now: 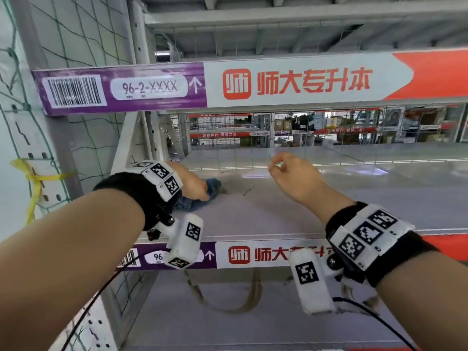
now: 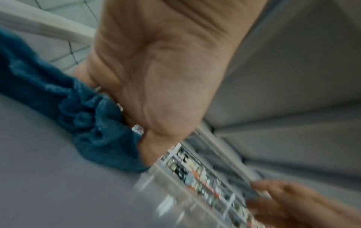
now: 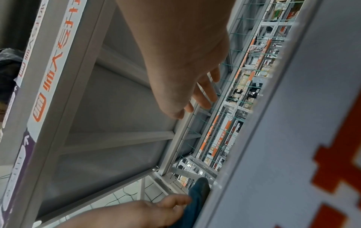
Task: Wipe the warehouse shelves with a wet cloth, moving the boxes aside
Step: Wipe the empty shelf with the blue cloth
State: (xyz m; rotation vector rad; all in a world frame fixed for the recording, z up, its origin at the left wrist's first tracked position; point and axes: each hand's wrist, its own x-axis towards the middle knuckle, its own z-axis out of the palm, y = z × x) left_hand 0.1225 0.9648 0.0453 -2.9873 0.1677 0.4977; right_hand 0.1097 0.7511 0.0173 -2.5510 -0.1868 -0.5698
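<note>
A blue cloth (image 1: pixel 205 193) lies bunched on the grey shelf board (image 1: pixel 342 203), near its left end. My left hand (image 1: pixel 195 184) grips the cloth, fingers curled round it; the left wrist view shows the cloth (image 2: pixel 87 123) bunched under my palm (image 2: pixel 166 80) against the shelf. My right hand (image 1: pixel 291 173) hovers above the middle of the shelf, holding nothing, fingers loosely bent. In the right wrist view my right hand's fingers (image 3: pixel 205 94) hang relaxed in the air, and the cloth (image 3: pixel 197 199) shows low down beside my left hand (image 3: pixel 156 211). No boxes stand on this shelf.
A labelled beam (image 1: pixel 228 83) of the shelf above runs across the top, limiting headroom. A wire mesh (image 1: pixel 253 138) closes the back of the shelf. A white perforated upright (image 1: pixel 33 153) with green netting stands at the left. Dirt marks (image 1: pixel 247 191) lie on the board.
</note>
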